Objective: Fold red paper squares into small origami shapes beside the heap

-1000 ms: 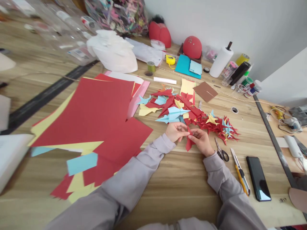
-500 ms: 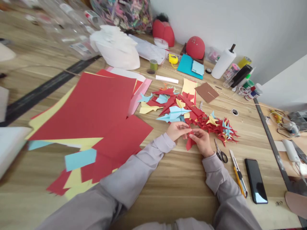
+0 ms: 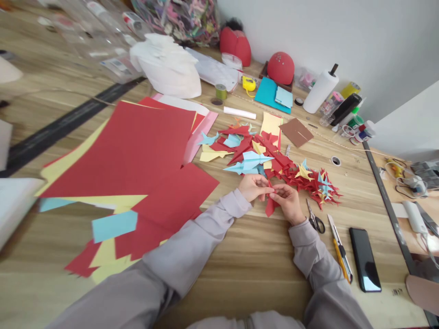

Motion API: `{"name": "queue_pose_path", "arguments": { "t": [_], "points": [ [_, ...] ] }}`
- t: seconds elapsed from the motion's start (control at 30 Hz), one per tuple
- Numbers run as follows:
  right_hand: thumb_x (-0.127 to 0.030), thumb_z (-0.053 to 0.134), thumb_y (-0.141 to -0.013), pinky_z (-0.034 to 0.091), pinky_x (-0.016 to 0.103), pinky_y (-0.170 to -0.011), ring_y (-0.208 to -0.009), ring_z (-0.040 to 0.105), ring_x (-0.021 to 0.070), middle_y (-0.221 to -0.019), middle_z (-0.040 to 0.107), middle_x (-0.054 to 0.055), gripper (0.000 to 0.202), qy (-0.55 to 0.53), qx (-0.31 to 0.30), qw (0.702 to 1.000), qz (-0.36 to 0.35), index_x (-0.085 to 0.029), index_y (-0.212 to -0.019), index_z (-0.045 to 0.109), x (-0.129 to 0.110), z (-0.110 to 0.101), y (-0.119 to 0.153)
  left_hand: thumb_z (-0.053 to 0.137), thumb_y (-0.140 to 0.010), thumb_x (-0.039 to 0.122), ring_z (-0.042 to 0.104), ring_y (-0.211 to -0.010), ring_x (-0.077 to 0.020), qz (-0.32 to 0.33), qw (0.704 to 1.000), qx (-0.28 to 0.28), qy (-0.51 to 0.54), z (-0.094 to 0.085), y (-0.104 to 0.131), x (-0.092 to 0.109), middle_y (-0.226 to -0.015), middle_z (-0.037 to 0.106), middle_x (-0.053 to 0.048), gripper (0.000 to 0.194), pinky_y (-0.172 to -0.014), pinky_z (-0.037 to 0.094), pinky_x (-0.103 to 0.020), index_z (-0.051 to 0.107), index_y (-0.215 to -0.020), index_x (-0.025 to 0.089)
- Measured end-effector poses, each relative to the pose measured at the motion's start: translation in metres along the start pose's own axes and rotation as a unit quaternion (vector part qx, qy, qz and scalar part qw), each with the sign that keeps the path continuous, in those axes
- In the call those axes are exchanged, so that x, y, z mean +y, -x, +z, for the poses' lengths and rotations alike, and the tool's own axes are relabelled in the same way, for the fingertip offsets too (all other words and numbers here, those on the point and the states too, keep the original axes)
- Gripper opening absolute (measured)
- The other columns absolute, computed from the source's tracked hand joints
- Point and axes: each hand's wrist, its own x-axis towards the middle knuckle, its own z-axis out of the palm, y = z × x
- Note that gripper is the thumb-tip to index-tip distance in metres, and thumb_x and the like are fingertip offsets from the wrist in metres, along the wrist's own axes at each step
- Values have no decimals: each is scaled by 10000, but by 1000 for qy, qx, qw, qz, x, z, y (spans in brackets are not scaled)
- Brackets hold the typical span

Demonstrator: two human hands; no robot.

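A small folded piece of red paper (image 3: 270, 206) is pinched between both hands, in front of the pile of folded papers. My left hand (image 3: 253, 187) grips its upper left part between thumb and fingers. On its right side, my right hand (image 3: 287, 200) holds it with closed fingers. Just beyond the hands lies a heap of small folded red papers (image 3: 279, 160) mixed with yellow and blue ones. A light blue folded paper (image 3: 252, 161) rests on the heap by my left hand. The fingers partly hide the held paper.
Large red sheets (image 3: 126, 151) lie at the left over yellow and pink ones. Scissors (image 3: 316, 220), a box cutter (image 3: 339, 249) and a black phone (image 3: 365, 259) lie right of my right hand. A tape measure (image 3: 248, 84) and a white roll (image 3: 320, 91) are at the back.
The fingers have shifted slightly on the red paper, which both hands still hold. The whole view has moved a little.
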Motion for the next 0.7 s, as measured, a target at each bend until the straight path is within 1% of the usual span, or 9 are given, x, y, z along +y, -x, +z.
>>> {"name": "queue_pose_path", "arguments": {
  "t": [0.17,0.33,0.4,0.47,0.5,0.53,0.57,0.7],
  "points": [
    [-259,781,-612,508,235,-620,-642,637,117,-726,699,-6,255,-15,-13,1000,4,-201,-831,663,0,-1,-1,830,-474,384,504,-306,-96,24,1000,4,6,1,0,-3,-405,581,3,405,-337,376,-191,552,-581,110],
    [-245,777,-621,497,223,-595,-615,628,110,-702,694,-13,241,-19,-16,1000,9,-203,-828,663,0,-2,0,805,-537,339,494,-304,-89,38,999,-6,-4,0,1,-1,-410,565,13,353,-334,370,-189,536,-574,113],
    [-246,773,-627,494,226,-588,-604,626,112,-692,692,-15,236,-30,-17,999,14,-203,-830,661,-1,-3,0,786,-569,320,530,-338,-102,36,999,-23,11,-2,1,-1,-483,598,7,319,-350,404,-201,588,-691,102],
    [-250,771,-627,495,234,-586,-594,626,116,-685,691,-15,241,-40,-20,999,21,-202,-835,659,-2,-4,0,764,-595,300,573,-389,-118,38,997,-42,47,-5,0,-1,-607,637,-1,381,-371,441,-218,610,-886,108],
    [-252,772,-625,495,237,-587,-591,626,118,-684,691,-14,245,-44,-22,999,24,-201,-837,659,-3,-5,0,755,-600,286,587,-411,-121,42,996,-48,63,-6,-1,-1,-667,647,-5,425,-380,454,-224,600,-959,120],
    [-253,774,-621,496,239,-588,-589,627,119,-685,692,-12,249,-45,-24,998,29,-200,-836,660,-4,-5,0,748,-604,270,594,-427,-119,48,995,-52,70,-7,-2,-2,-705,650,-9,435,-391,462,-226,597,-985,126],
    [-254,777,-617,496,238,-587,-588,628,120,-686,693,-10,252,-46,-25,998,32,-198,-833,661,-4,-5,0,739,-609,256,596,-438,-114,57,995,-53,68,-8,-2,-3,-712,648,-10,410,-405,470,-225,604,-972,124],
    [-251,778,-614,496,230,-585,-598,634,121,-690,699,-6,251,-43,-28,998,40,-198,-831,662,-5,-6,0,729,-610,229,601,-494,-109,92,995,-42,27,-9,-4,-5,-646,639,-11,255,-481,501,-226,639,-817,109]
  ]
}}
